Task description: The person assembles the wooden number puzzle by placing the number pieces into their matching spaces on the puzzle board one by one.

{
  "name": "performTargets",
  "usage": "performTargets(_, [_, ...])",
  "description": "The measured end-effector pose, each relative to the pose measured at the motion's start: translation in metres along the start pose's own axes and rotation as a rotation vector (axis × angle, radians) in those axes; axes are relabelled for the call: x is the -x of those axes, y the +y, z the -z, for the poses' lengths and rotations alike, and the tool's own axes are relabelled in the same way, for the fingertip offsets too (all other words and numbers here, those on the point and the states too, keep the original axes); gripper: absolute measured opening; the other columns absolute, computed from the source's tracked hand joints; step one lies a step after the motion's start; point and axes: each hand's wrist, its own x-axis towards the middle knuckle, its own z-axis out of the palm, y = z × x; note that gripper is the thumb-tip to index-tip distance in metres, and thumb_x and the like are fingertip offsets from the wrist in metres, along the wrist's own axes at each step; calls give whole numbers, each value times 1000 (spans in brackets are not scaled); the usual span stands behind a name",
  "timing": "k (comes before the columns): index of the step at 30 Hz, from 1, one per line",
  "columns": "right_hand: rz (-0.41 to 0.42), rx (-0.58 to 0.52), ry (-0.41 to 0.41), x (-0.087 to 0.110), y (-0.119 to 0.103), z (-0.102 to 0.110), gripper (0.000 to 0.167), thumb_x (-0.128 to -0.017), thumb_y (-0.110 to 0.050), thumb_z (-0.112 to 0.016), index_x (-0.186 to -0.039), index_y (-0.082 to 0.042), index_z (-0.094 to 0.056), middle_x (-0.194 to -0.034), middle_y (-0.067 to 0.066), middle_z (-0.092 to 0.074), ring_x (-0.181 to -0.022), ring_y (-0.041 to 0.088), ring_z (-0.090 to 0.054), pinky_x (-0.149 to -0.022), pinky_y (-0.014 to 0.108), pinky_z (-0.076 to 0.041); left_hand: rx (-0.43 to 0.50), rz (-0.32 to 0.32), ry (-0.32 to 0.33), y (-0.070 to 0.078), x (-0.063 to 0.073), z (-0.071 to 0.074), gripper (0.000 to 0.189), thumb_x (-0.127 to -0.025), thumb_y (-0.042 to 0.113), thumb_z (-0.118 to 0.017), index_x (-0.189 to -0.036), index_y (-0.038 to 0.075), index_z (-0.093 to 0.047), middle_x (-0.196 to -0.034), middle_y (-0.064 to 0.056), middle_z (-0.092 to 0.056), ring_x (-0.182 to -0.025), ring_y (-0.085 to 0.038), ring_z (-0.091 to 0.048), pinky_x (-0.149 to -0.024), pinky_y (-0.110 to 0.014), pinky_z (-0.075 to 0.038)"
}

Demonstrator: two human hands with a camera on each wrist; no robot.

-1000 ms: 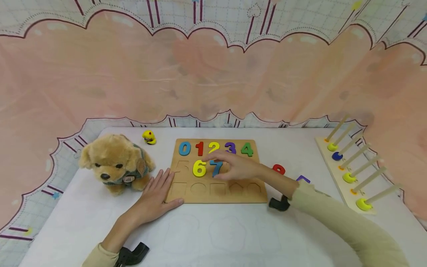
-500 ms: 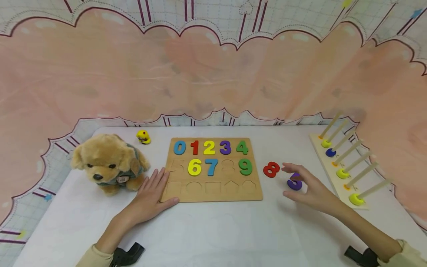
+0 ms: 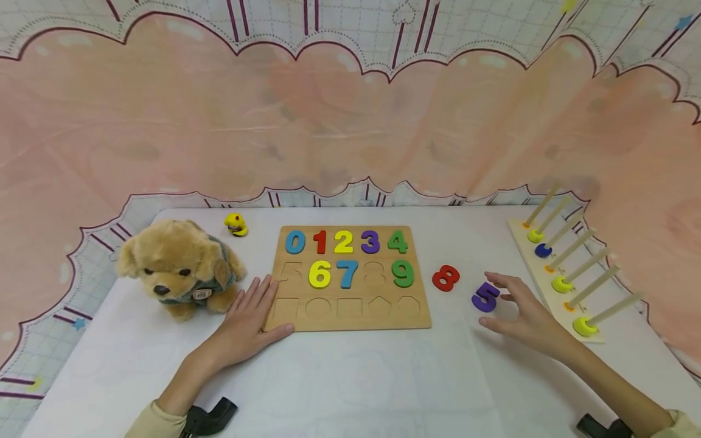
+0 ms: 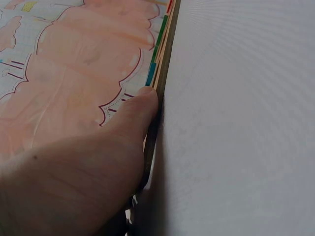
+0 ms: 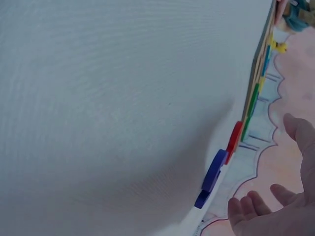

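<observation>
A wooden number board [image 3: 350, 289] lies mid-table, holding the pieces 0 to 4, 6, 7 and 9; the 5 and 8 recesses show bare wood. My left hand [image 3: 246, 322] rests flat at the board's left edge, its thumb along the front corner, also seen in the left wrist view [image 4: 93, 162]. My right hand [image 3: 528, 316] hovers just right of the purple number 5 [image 3: 485, 297], thumb and fingers spread, apart from it. In the right wrist view the purple 5 stands clear of the fingers. A red number 8 [image 3: 446, 278] lies between board and 5.
A plush dog [image 3: 181, 267] sits left of the board, with a small yellow duck [image 3: 235, 224] behind it. At the right, a wooden peg stand [image 3: 555, 286] with several upright pegs bears yellow, blue and orange pieces. A patterned curtain [image 3: 328, 134] hangs behind the white table.
My right hand has gone from above the board to the right, beside the purple 5, then drawn slightly back, uncovering it. The green 9 now shows in its recess. My left hand stays on the board.
</observation>
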Motion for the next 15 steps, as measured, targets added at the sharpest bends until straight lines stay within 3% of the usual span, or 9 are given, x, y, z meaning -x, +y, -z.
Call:
performTargets(3, [-36,16,-5,-2,-1,0,81,-80,-24,-80,-144,-4,-36,-139,20,-42,-123,35,-45,-88,-3,-30,-6,3,-3,0,0,0,97,-89,62,-55,-156,4,-15,-164,-19,-7,-151,-41,-2,-119,-60,-2])
performTargets(7, [-32,2,-10,-5,0,0,80,-80,-23,-80,-144,-2,-36,-139,21,-43,-123,36,-45,-89,-3,-32,-12,1,-2,0,-1,1,96,-89,62,-55,-156,5,-15,-163,-19,-7,-151,-40,-2,-119,-60,-2])
performTargets(12, [27,-23,15,-5,5,-7,77,-79,-18,-80,-142,-1,-39,-136,20,-46,-120,3,-43,-90,-3,-34,-9,6,-6,0,-2,0,97,-89,63,-55,-156,4,-15,-163,-19,-8,-151,-40,-2,-119,-60,-1])
performTargets(14, [44,0,29,-5,4,-10,73,-79,-18,-81,-140,-3,-43,-134,17,-48,-117,-1,-42,-91,2,-38,-9,11,-10,-1,-2,-1,98,-88,64,-55,-156,5,-15,-164,-19,-7,-151,-40,-2,-120,-60,-1])
performTargets(15, [45,17,32,-5,3,-11,71,-79,-19,-80,-139,-4,-46,-134,15,-49,-116,3,-44,-91,7,-40,-7,12,-11,-1,-1,0,98,-88,64,-55,-156,5,-15,-164,-19,-7,-151,-40,-1,-120,-60,-1])
